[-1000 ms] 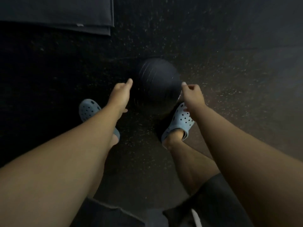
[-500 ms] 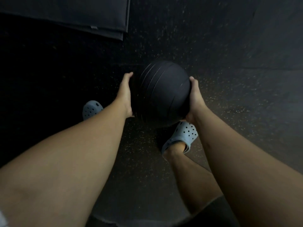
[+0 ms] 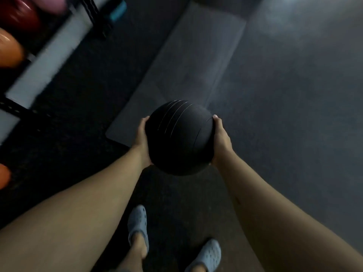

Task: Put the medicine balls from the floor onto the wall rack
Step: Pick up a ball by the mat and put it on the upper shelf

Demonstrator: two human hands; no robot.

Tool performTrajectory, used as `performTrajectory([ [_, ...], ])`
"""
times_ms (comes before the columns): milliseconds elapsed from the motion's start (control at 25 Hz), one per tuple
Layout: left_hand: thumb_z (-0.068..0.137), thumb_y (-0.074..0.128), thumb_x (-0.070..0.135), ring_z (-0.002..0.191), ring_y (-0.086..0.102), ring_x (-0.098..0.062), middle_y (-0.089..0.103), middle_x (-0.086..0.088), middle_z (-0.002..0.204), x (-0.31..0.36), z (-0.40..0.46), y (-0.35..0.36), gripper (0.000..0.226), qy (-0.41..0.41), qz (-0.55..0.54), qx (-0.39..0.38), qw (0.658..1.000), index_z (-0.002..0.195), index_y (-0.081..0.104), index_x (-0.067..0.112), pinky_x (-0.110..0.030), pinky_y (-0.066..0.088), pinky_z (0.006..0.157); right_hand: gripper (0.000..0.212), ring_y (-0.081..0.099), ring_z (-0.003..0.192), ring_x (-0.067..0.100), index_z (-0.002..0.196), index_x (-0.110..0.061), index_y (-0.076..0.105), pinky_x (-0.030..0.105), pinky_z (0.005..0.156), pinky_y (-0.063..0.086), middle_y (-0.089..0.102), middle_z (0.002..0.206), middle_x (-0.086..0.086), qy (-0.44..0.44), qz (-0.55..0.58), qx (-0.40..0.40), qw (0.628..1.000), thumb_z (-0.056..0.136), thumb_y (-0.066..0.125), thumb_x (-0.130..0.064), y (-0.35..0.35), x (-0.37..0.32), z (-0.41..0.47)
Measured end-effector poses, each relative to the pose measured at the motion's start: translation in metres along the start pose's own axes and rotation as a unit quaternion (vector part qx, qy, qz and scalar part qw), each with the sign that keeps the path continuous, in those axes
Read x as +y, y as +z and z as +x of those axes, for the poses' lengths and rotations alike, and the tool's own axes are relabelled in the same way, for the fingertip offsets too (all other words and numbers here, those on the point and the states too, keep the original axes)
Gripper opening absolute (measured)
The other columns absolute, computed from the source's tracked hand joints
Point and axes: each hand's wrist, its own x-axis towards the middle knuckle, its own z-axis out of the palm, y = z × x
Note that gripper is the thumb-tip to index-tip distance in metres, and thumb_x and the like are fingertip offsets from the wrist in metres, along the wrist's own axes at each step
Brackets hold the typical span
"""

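While the black medicine ball (image 3: 179,138) hung in the air well clear of the floor (image 3: 284,114), it sat squarely between the two hands, held out in front of the body at arm's reach. The left hand (image 3: 141,141) pressed flat against its left side and the right hand (image 3: 221,139) against its right side, fingers (image 3: 215,118) spread and curved round the ball rather than curled shut, so the hold was a squeeze from both sides with nothing underneath. Neither hand was nearer; the ball, being round, had no long axis to mind.

Beyond the ball a grey mat (image 3: 186,65) lay on the floor, and below it two feet in pale blue clogs (image 3: 137,222) stood close together.

The relation that mattered was sideways: the wall rack (image 3: 49,61) stood off to the left and further ahead, well apart from the ball, blurred, with an orange ball (image 3: 8,50) and a dark red ball (image 3: 17,16) already on it. Judging from this, the coming move would be a carry leftward and up, the left hand leading toward the rack. Which slot was free could not be told
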Motion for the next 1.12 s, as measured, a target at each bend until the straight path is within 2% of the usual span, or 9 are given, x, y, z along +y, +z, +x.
performTrajectory([
  [40, 0.094, 0.043, 0.068, 0.081, 0.082, -0.031, 0.085, -0.005, 0.089, 0.041, -0.033, 0.008, 0.06, 0.051, -0.027, -0.011, 0.998, 0.081, 0.088, 0.03, -0.044, 0.065, 0.063, 0.081, 0.062, 0.121, 0.033, 0.12, -0.033, 0.066, 0.058, 0.109, 0.048, 0.065, 0.135, 0.003, -0.039, -0.002, -0.018, 0.999, 0.056, 0.059, -0.083, 0.023, -0.04, -0.028],
  [200, 0.102, 0.047, 0.049, 0.096, 0.075, -0.027, 0.082, -0.006, 0.096, 0.188, -0.167, 0.014, 0.047, 0.249, -0.126, -0.024, 0.96, 0.099, 0.083, 0.021, -0.034, 0.058, 0.077, 0.083, 0.065, 0.119, 0.033, 0.133, -0.028, 0.064, 0.055, 0.108, 0.051, 0.068, 0.132, 0.006, -0.185, 0.0, -0.127, 0.974, 0.068, 0.057, -0.078, 0.12, -0.161, -0.149],
  [280, 0.102, 0.047, 0.046, 0.088, 0.077, -0.024, 0.08, -0.005, 0.09, 0.255, -0.246, -0.003, 0.049, 0.337, -0.15, -0.036, 0.929, 0.085, 0.084, 0.019, -0.027, 0.06, 0.072, 0.074, 0.067, 0.117, 0.032, 0.129, -0.025, 0.066, 0.053, 0.108, 0.053, 0.07, 0.13, 0.008, -0.241, 0.012, -0.196, 0.95, 0.075, 0.057, -0.074, 0.177, -0.208, -0.224],
  [400, 0.1, 0.049, 0.045, 0.092, 0.07, -0.028, 0.074, -0.005, 0.09, 0.339, -0.358, -0.052, 0.039, 0.444, -0.166, -0.018, 0.88, 0.087, 0.076, 0.019, -0.034, 0.055, 0.087, 0.065, 0.069, 0.115, 0.03, 0.13, -0.02, 0.068, 0.05, 0.106, 0.055, 0.072, 0.127, 0.008, -0.309, 0.037, -0.279, 0.908, 0.085, 0.06, -0.066, 0.264, -0.255, -0.337],
  [560, 0.099, 0.049, 0.048, 0.092, 0.073, -0.026, 0.081, -0.007, 0.093, 0.418, -0.487, -0.132, 0.042, 0.563, -0.162, 0.027, 0.81, 0.099, 0.078, 0.018, -0.035, 0.057, 0.087, 0.063, 0.069, 0.117, 0.031, 0.131, -0.017, 0.069, 0.047, 0.106, 0.055, 0.072, 0.13, 0.013, -0.365, 0.076, -0.398, 0.839, 0.089, 0.06, -0.062, 0.381, -0.281, -0.469],
  [640, 0.099, 0.048, 0.046, 0.102, 0.07, -0.029, 0.076, -0.011, 0.11, 0.448, -0.55, -0.177, 0.043, 0.622, -0.159, 0.053, 0.765, 0.108, 0.075, 0.015, -0.038, 0.053, 0.097, 0.065, 0.069, 0.119, 0.034, 0.134, -0.017, 0.067, 0.051, 0.107, 0.055, 0.072, 0.131, 0.013, -0.366, 0.089, -0.475, 0.795, 0.088, 0.06, -0.063, 0.439, -0.282, -0.537],
  [840, 0.097, 0.052, 0.051, 0.107, 0.074, -0.032, 0.078, -0.015, 0.122, 0.503, -0.662, -0.282, 0.056, 0.709, -0.152, 0.144, 0.673, 0.128, 0.075, 0.01, -0.038, 0.059, 0.091, 0.07, 0.072, 0.114, 0.031, 0.131, -0.027, 0.07, 0.051, 0.103, 0.057, 0.075, 0.129, 0.006, -0.359, 0.103, -0.591, 0.715, 0.077, 0.064, -0.07, 0.561, -0.271, -0.667],
  [960, 0.093, 0.058, 0.054, 0.122, 0.07, -0.036, 0.076, -0.016, 0.127, 0.537, -0.699, -0.339, 0.057, 0.736, -0.141, 0.196, 0.633, 0.127, 0.076, 0.013, -0.049, 0.055, 0.107, 0.07, 0.072, 0.114, 0.033, 0.131, -0.029, 0.07, 0.053, 0.103, 0.056, 0.075, 0.129, 0.006, -0.331, 0.101, -0.642, 0.684, 0.076, 0.064, -0.072, 0.634, -0.261, -0.713],
  [1120, 0.085, 0.066, 0.058, 0.118, 0.071, -0.037, 0.077, -0.015, 0.125, 0.596, -0.721, -0.4, 0.06, 0.766, -0.156, 0.237, 0.577, 0.126, 0.076, 0.016, -0.053, 0.056, 0.104, 0.072, 0.069, 0.118, 0.036, 0.133, -0.032, 0.069, 0.057, 0.105, 0.054, 0.072, 0.132, 0.006, -0.312, 0.085, -0.702, 0.634, 0.075, 0.064, -0.074, 0.735, -0.267, -0.755],
])
